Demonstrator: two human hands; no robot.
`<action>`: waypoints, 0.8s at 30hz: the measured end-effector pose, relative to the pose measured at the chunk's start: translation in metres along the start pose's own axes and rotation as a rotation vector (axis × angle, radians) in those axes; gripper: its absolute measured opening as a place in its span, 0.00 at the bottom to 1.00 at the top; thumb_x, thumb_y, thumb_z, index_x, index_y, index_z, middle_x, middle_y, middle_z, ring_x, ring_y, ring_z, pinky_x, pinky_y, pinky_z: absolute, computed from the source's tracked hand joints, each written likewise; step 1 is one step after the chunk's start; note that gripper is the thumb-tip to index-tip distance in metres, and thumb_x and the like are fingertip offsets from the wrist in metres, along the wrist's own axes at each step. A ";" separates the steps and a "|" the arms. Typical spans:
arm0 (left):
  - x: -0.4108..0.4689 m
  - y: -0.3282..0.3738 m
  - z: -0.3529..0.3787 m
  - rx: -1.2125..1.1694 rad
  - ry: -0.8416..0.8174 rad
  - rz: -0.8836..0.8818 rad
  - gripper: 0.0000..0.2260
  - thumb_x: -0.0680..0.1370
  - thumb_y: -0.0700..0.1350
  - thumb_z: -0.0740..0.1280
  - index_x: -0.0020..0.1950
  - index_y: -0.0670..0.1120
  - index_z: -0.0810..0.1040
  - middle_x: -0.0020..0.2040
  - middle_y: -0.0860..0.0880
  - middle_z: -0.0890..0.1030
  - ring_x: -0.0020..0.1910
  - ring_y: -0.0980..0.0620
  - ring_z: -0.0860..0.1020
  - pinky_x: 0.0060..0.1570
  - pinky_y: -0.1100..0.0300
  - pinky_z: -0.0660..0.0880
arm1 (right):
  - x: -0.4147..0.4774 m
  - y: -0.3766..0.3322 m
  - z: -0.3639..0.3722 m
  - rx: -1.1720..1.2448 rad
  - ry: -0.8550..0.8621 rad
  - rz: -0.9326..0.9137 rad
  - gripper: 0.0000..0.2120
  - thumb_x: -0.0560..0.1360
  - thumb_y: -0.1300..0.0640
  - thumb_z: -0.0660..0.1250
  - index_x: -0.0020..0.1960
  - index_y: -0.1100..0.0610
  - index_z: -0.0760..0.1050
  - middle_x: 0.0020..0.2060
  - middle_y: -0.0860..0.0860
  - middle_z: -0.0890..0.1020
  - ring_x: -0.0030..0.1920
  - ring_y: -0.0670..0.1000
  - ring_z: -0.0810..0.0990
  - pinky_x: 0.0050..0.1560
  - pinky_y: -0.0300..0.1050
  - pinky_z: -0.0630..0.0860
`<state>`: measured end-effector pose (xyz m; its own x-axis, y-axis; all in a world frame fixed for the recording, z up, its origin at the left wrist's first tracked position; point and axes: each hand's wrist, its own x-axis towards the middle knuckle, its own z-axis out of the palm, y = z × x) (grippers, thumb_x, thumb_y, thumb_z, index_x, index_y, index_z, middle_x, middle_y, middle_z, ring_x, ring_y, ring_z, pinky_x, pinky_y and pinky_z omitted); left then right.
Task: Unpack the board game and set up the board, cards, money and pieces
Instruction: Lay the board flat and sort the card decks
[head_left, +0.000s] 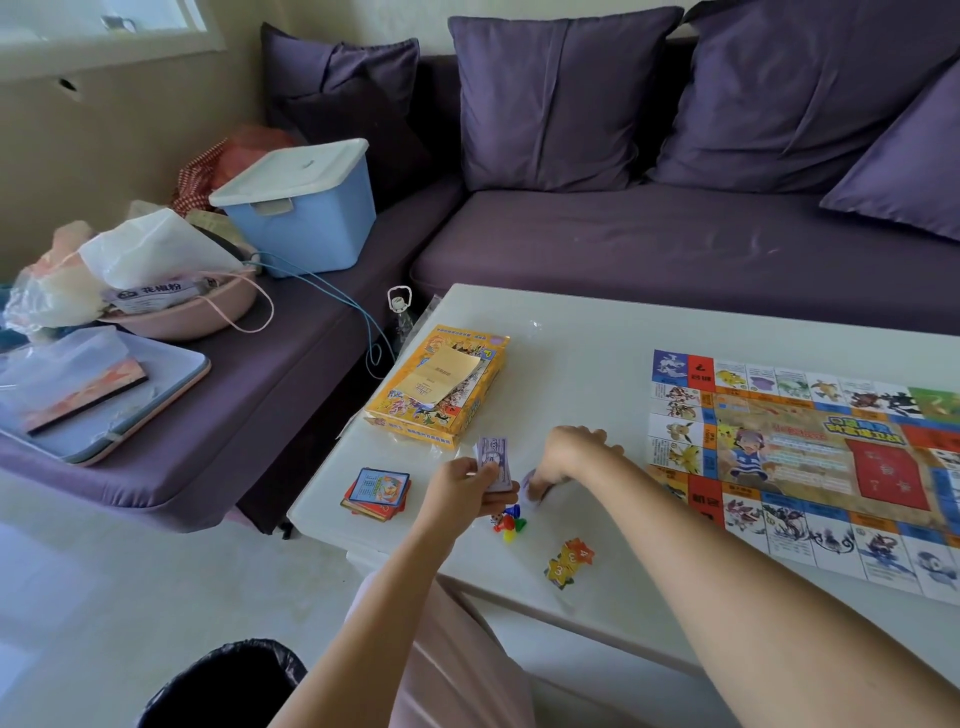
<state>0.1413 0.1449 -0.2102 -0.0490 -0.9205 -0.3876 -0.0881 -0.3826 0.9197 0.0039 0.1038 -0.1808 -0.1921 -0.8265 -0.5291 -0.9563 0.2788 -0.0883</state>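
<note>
Left hand (467, 491) grips the money stack (493, 460) ready for dealing. Right hand (569, 457) pinches 1 note (534, 488) low over the surface (571, 364), between the cards (376, 493) by the left edge and the board (805, 457) on the right.

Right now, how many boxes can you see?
2. A yellow game box lies on the white table, left of the board. A blue storage box with a white lid sits on the purple sofa. More could hide under the bags beside it.
</note>
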 end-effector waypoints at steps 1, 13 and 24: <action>0.001 0.000 0.000 0.002 0.001 -0.003 0.06 0.81 0.40 0.60 0.52 0.37 0.73 0.40 0.43 0.83 0.32 0.53 0.83 0.35 0.62 0.80 | 0.001 0.001 0.001 0.013 0.011 -0.004 0.37 0.64 0.39 0.75 0.65 0.56 0.66 0.62 0.55 0.70 0.65 0.58 0.65 0.51 0.48 0.63; -0.002 0.002 0.000 -0.024 -0.007 -0.004 0.05 0.81 0.39 0.60 0.50 0.38 0.74 0.40 0.43 0.83 0.31 0.53 0.83 0.33 0.63 0.80 | 0.003 0.011 0.008 0.151 0.091 -0.076 0.18 0.69 0.47 0.74 0.50 0.55 0.71 0.51 0.54 0.75 0.59 0.58 0.72 0.54 0.48 0.64; -0.007 0.007 -0.003 -0.112 0.002 -0.052 0.05 0.81 0.39 0.61 0.48 0.39 0.75 0.40 0.42 0.84 0.34 0.50 0.83 0.35 0.61 0.81 | 0.003 0.033 -0.011 0.348 0.145 -0.312 0.17 0.75 0.56 0.67 0.32 0.56 0.63 0.30 0.51 0.67 0.33 0.51 0.66 0.30 0.43 0.55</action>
<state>0.1439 0.1486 -0.2012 -0.0449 -0.8993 -0.4349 0.0210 -0.4361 0.8996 -0.0310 0.1054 -0.1761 0.0394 -0.9495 -0.3114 -0.8475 0.1333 -0.5138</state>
